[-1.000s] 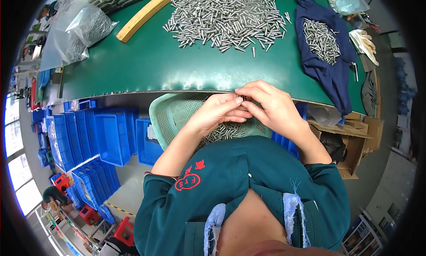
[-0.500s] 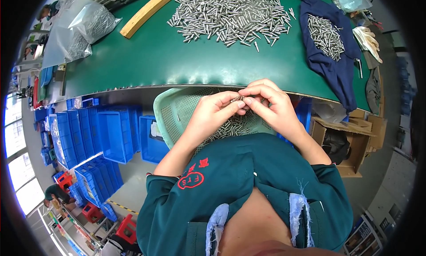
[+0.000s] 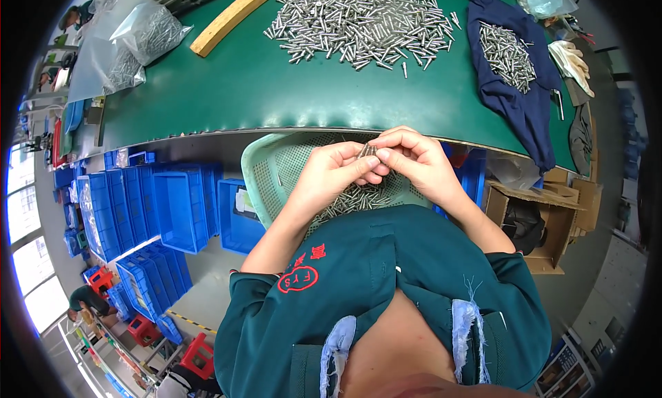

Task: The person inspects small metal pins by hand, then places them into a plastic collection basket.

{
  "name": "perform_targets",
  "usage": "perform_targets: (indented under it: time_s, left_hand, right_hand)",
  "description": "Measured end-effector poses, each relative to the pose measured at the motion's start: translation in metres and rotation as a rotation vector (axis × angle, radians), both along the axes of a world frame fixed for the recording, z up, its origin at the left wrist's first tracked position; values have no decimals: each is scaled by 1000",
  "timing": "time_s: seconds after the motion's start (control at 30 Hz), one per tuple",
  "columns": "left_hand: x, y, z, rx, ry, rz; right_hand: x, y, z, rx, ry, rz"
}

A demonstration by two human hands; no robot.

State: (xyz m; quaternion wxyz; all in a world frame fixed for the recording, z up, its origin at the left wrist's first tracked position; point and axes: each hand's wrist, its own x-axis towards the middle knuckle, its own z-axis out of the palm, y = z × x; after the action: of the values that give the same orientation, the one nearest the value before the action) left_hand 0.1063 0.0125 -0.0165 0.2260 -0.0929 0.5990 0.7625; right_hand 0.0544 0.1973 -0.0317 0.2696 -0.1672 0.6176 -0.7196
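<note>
My left hand [image 3: 332, 176] and my right hand [image 3: 419, 165] meet above a light green perforated plastic basket [image 3: 252, 181]. Both are closed, fingertips pinching a few small silvery metal pins [image 3: 368, 150] that stand side by side between them. Fingers partly cover these pins, so their full length is hidden. Below the hands, a pile of similar pins [image 3: 354, 201] lies in the basket, which sits between my body and the table edge. A large heap of pins [image 3: 362, 26] is spread on the green tabletop [image 3: 276, 105] beyond.
At the right, a dark blue cloth [image 3: 495, 98] bears a smaller pin pile [image 3: 507, 57], beside a white glove [image 3: 571, 64]. A wooden bar [image 3: 231, 22] and plastic bags of pins [image 3: 152, 36] lie at the left. Blue crates [image 3: 181, 208] and a cardboard box [image 3: 552, 232] flank me.
The pins between my fingertips have turned from lying flatter to more upright, and more of them show. Both hands stay nearly in place, still together.
</note>
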Motion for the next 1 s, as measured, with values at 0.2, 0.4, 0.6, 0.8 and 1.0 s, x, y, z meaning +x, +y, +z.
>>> perform_targets:
  time_s: [0.2,0.4,0.6,0.8,1.0]
  left_hand:
    - [0,0,1,-8,-9,-1]
    - [2,3,0,-75,53,4]
    - [2,3,11,-538,181,-88]
    - [5,-14,25,-159,138,-195]
    - [-2,-29,26,-293,200,-81]
  right_hand:
    - [1,0,0,-8,2,-2]
    - [0,-1,9,87,88,-25]
    - [0,-1,12,303,491,17]
    - [-5,3,4,-113,-519,134]
    - [-4,2,-8,-473,-1104,199]
